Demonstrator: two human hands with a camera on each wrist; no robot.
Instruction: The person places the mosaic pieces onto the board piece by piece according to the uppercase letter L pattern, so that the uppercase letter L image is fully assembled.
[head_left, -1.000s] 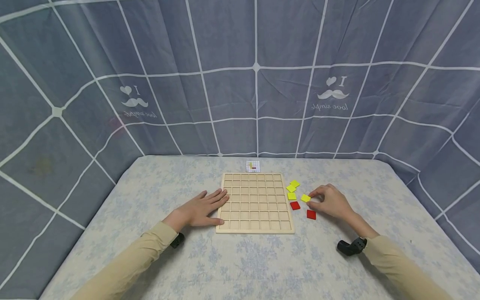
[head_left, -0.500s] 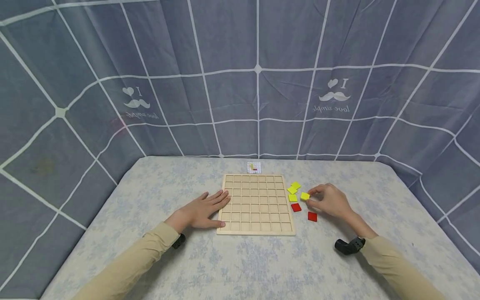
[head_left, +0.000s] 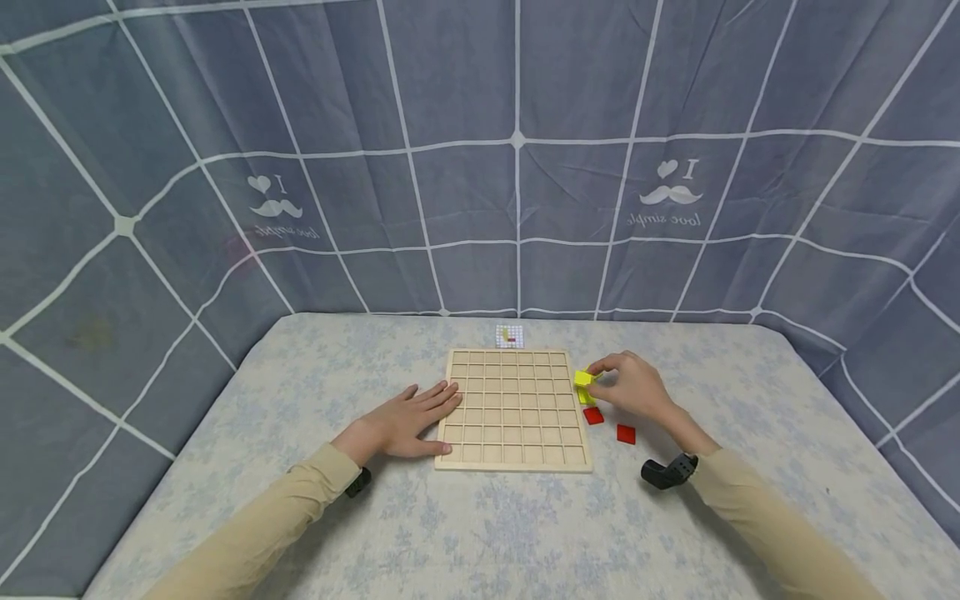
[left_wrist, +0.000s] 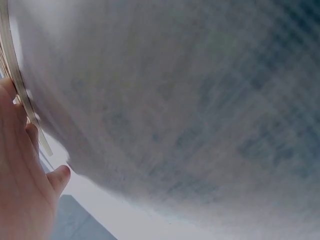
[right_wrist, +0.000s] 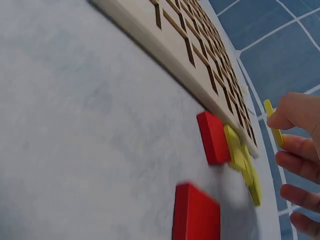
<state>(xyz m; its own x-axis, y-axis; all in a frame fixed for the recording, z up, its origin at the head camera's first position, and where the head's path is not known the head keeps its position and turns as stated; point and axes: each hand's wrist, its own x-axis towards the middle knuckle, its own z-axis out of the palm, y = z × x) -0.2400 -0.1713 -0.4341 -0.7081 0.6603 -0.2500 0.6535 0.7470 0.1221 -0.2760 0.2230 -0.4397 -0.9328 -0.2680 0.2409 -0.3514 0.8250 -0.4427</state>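
Observation:
A wooden grid board (head_left: pixel 513 467) lies on the table. My left hand (head_left: pixel 405 423) rests flat on its left edge, fingers spread, the thumb near the lower left corner. Between thumb and fingers, my right hand (head_left: pixel 636 387) pinches a yellow square tile (right_wrist: pixel 273 123), held above the table at the board's right edge. Below it lie other yellow tiles (right_wrist: pixel 240 155), partly hidden by the hand in the head view. Two red square tiles are on the cloth nearby: one red tile (head_left: pixel 593 415) close to the board, another red tile (head_left: pixel 626 434) farther right.
Behind the board lies a small printed card (head_left: pixel 510 337) with a grid and coloured squares. A pale blue floral cloth (head_left: pixel 495 533) covers the table. Grey-blue curtains (head_left: pixel 465 200) with white lines stand along the back and sides.
My right hand has lifted the yellow tile and carried it left, over the other yellow tiles toward the board's right edge. My left hand stays on the board.

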